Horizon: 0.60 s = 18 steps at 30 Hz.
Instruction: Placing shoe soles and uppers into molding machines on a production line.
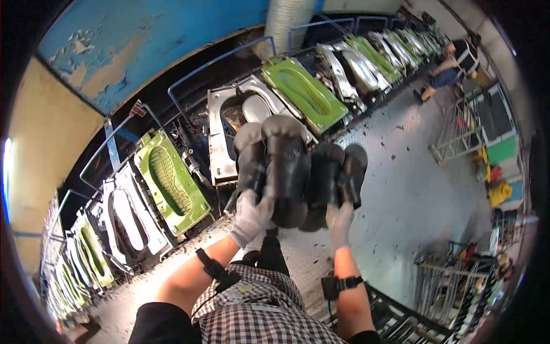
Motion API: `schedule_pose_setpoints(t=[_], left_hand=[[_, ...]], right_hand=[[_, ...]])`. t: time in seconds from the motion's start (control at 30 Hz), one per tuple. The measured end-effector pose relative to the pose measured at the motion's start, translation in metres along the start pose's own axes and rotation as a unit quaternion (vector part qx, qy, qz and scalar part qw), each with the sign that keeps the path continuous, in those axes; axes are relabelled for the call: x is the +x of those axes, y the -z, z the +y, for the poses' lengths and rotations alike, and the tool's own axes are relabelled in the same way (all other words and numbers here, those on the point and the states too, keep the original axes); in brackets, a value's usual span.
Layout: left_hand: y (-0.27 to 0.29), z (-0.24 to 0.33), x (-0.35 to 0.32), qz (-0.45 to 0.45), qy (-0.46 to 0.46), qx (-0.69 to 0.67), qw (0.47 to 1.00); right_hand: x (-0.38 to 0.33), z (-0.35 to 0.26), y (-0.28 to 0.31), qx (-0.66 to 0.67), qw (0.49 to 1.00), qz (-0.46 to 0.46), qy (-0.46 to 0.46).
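In front of me, upright and side by side, are several black shoe soles. My left hand (252, 217), in a pale glove, is closed around the lower part of the left pair of soles (285, 163). My right hand (340, 221), also gloved, is closed on the narrower right pair of soles (325, 175). The two pairs overlap or nearly touch in the middle. Most of my fingertips are hidden behind the soles. Just beyond them, an open silver mould (220, 135) lies in the row, partly covered by the left pair.
A long line of sole moulds runs from lower left to upper right, including a green mould (172, 180) and another green mould (303, 94). Blue rails (223, 60) stand behind. A metal rack (452, 281) is at right. A person (455, 63) bends at the far right.
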State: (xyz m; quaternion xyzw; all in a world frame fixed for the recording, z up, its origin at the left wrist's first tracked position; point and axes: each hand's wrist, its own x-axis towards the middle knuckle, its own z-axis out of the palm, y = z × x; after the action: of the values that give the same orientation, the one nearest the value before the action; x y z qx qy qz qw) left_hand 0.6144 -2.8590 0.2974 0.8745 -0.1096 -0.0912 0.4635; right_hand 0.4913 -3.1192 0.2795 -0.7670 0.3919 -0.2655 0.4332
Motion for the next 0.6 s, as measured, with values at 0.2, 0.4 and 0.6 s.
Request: schedule_pose_setpoints(t=[0.2, 0.4, 0.6], left_hand=[[0.000, 0.086, 0.166, 0.076, 0.113, -0.225, 0.965], [0.016, 0.079, 0.214, 0.060, 0.195, -0.434, 0.878], [0.067, 0.095, 0.141, 0.099, 0.018, -0.499, 0.861]], right_hand=[[0.185, -0.154, -0.074, -0.129, 0.978, -0.150, 0.067], [0.188, -0.169, -0.133, 0.066, 0.977, -0.161, 0.121], [0.068, -0.192, -0.140, 0.125, 0.902, -0.352, 0.218]])
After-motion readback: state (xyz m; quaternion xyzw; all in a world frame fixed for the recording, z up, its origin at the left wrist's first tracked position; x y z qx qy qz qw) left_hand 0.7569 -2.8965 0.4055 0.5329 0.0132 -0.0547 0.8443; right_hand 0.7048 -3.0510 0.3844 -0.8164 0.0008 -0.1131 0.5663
